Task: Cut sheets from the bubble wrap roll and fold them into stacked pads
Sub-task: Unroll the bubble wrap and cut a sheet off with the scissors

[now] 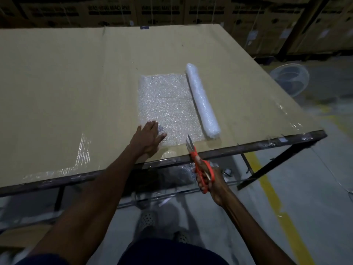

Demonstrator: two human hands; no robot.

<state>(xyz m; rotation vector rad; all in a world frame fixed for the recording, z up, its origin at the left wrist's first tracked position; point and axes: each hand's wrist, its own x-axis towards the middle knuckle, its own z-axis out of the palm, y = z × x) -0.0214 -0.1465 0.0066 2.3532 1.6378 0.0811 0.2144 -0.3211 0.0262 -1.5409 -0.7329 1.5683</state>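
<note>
A white bubble wrap roll (202, 101) lies on the cardboard-covered table (66, 83), running from far to near. A flat stretch of bubble wrap (168, 104) is unrolled to its left and joins the roll. My left hand (149, 139) lies flat with straight fingers on the sheet's near left corner. My right hand (209, 181) grips orange-handled scissors (198, 163) just off the table's front edge. Their blades are slightly parted and point at the sheet's near edge, close to the roll.
The table's dark metal frame (257, 144) runs along the front and right edges. Clear tape strips (84, 150) shine on the cardboard at the near left. A standing fan (290, 79) is on the floor to the right. Stacked cartons (162, 10) line the back. A yellow floor line (271, 190) passes right.
</note>
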